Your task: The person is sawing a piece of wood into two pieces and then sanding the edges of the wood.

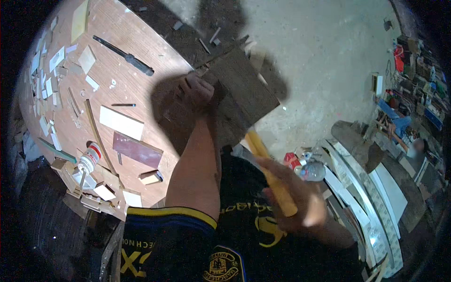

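A dark wooden board (242, 89) lies in shadow at the table's right edge, its right part reaching past that edge. On its left part rests my left hand (196, 91), its fingers curled; what they pinch, if anything, is lost in the shadow. My right hand (300, 199), smeared by motion, is closed round the yellow handle (270, 171) of a tool in front of my body. The handle slants up toward the board's lower edge. The tool's head cannot be made out clearly.
On the wooden table (141, 42) lie a black bar-like tool (124, 55), a pen (123, 105), a white block (121, 123), a maroon panel (137, 149) and several offcuts. A white bottle (90, 157) stands at left. Right, on the floor, are a clear bottle (313, 172) and long strips (361, 188).
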Motion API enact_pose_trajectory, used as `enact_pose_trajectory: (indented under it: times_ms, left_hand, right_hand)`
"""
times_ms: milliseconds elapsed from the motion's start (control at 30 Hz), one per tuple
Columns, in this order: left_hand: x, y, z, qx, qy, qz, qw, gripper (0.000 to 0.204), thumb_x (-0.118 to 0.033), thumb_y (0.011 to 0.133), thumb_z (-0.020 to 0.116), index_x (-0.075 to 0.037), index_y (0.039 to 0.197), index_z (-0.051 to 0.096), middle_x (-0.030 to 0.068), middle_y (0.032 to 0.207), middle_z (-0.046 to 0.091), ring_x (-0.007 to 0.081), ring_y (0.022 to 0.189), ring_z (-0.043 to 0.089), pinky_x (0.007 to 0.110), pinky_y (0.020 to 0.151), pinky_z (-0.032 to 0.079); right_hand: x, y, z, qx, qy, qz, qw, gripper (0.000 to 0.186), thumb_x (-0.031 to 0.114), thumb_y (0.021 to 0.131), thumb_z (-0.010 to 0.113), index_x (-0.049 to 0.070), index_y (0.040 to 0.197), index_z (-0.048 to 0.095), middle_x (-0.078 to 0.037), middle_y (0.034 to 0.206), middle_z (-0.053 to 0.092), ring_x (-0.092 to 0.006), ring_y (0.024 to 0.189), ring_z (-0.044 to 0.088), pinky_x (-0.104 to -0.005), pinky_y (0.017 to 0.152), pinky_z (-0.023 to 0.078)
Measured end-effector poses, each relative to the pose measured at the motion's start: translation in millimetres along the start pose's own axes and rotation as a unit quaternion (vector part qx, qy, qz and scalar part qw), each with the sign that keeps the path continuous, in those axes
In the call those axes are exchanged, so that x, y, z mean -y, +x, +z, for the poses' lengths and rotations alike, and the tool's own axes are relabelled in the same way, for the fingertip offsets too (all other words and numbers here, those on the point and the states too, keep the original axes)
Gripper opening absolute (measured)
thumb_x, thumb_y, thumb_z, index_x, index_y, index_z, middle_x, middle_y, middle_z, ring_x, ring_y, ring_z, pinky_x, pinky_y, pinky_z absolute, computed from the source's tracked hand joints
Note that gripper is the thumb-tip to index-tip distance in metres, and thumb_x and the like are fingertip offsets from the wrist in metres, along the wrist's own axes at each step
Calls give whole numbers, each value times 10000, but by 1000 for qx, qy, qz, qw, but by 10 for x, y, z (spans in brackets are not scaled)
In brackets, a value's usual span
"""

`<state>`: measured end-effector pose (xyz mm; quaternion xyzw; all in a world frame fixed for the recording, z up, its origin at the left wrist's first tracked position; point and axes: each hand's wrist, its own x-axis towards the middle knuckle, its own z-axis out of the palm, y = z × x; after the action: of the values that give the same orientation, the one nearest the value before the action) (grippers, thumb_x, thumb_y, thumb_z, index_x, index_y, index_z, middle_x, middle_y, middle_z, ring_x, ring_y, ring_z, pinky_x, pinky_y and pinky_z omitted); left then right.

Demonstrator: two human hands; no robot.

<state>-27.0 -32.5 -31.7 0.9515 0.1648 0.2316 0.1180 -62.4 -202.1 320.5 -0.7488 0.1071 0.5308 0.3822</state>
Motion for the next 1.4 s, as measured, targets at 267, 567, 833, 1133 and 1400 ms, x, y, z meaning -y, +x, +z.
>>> enact_pose_trajectory:
  times_ms: [267, 567, 833, 1133, 1400]
  left_hand:
    - [-62, 10, -63, 15, 22, -26, 999, 78, -183, 835, 549, -142, 879, 598, 97, 911, 556, 336, 913, 562, 478, 748, 445]
    - [73, -23, -4, 80, 3, 3, 997, 52, -149, 827, 586, -124, 869, 603, 89, 958, 553, 334, 886, 575, 476, 712, 456]
    - [146, -5, -255, 42, -76, 70, 994, 171, -214, 887, 618, -103, 1017, 618, 98, 1002, 559, 304, 936, 578, 478, 789, 465]
    - [87, -153, -198, 75, -102, -3, 992, 171, -275, 925, 600, -129, 1005, 642, 77, 1019, 582, 285, 936, 575, 459, 824, 455]
    - [87, -100, -259, 67, -104, -18, 992, 208, -334, 925, 627, -153, 1023, 661, 61, 989, 583, 270, 929, 568, 443, 841, 443]
  right_hand:
    - [-4, 124, 48, -63, 26, -87, 994, 539, -1, 884, 617, 94, 1392, 464, -223, 1213, 638, -323, 1087, 669, -381, 908, 536]
    - [-310, 35, 184, -117, -5, -30, 993, 603, 42, 907, 632, 68, 1467, 409, -210, 1353, 574, -306, 1259, 569, -369, 1023, 457]
    - [-236, 111, 159, -154, -42, -174, 972, 650, 106, 923, 645, 127, 1508, 364, -217, 1223, 648, -242, 1068, 672, -336, 889, 523]
    - [143, 195, 73, -171, -137, -98, 971, 524, 55, 943, 566, 11, 1445, 422, -232, 1287, 609, -305, 1164, 628, -368, 985, 488]
    - [184, 590, 113, -162, -118, -98, 975, 488, 55, 947, 533, 2, 1426, 451, -250, 1342, 566, -321, 1237, 579, -397, 1043, 447]
